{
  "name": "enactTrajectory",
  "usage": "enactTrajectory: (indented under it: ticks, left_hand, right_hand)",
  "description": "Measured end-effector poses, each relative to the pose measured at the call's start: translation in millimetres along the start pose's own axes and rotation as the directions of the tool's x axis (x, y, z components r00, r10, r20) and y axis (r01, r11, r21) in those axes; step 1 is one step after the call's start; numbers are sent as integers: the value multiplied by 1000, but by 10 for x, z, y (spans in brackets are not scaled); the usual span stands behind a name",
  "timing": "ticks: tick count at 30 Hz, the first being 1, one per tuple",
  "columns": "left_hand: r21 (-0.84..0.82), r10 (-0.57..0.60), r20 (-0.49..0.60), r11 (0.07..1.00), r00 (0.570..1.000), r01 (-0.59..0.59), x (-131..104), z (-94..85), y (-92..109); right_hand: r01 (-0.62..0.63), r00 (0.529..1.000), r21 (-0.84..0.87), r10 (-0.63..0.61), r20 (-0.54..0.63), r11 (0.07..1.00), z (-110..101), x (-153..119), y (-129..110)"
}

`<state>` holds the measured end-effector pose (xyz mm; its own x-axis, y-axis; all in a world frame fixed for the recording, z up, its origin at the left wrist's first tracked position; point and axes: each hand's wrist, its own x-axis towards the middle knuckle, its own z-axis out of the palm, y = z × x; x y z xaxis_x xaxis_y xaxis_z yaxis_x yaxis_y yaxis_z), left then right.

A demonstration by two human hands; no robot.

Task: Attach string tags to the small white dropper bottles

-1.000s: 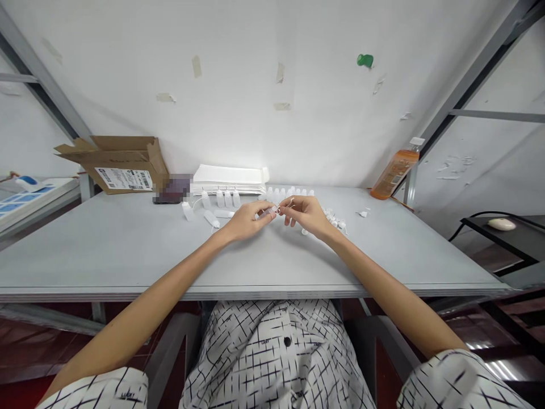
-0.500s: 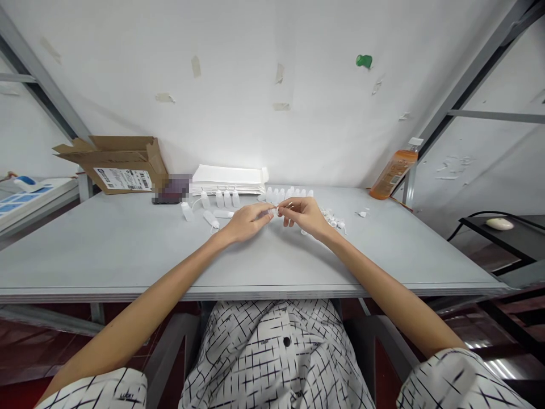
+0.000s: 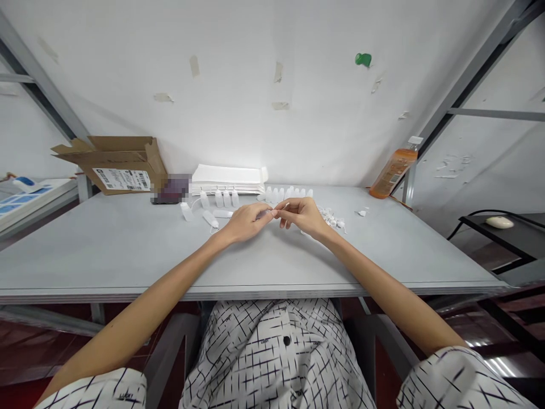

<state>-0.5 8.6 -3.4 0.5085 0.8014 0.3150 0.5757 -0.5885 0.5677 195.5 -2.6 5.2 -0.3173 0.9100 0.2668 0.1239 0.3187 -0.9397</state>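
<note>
Over the middle of the table, my left hand (image 3: pixel 249 222) and my right hand (image 3: pixel 304 217) meet at the fingertips. Between its thumb and fingers, the left grips a small translucent dropper bottle (image 3: pixel 263 215), mostly hidden by the hand. Pinched in the right is a small white cap (image 3: pixel 286 206), which meets the bottle's end; the fingers cover much of it. Several capped bottles (image 3: pixel 219 198) stand behind my left hand, and a few lie down, one of them a bottle (image 3: pixel 210 219) with a strap. Beyond my right hand stands a group of bottles (image 3: pixel 281 195). Beside it lies a pile of white caps (image 3: pixel 334 219).
A stack of white paper or card (image 3: pixel 229 180) rests against the wall. To its left are a dark blurred object (image 3: pixel 172 190) and an open cardboard box (image 3: pixel 121 165). An orange drink bottle (image 3: pixel 394 172) leans at the right. One loose white piece (image 3: pixel 361 213) lies on the grey table (image 3: pixel 404 255).
My right fingertips have come closer to the left ones and now touch or nearly touch them. The bottle in my left hand has tilted towards lying flat. Other things stay put.
</note>
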Motion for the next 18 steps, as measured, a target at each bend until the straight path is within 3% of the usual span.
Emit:
enactTrajectory:
  ticks: [10,18]
  left_hand:
    - [-273,-64,61,959,996,78,15,-49,17]
    - [-499,-161,183,835,970,233,22,-55,46]
  right_hand:
    - [35,996,3,-35,86,999,-4,-11,-10]
    - [72,994,-57,-67,90,996,9,-2,18]
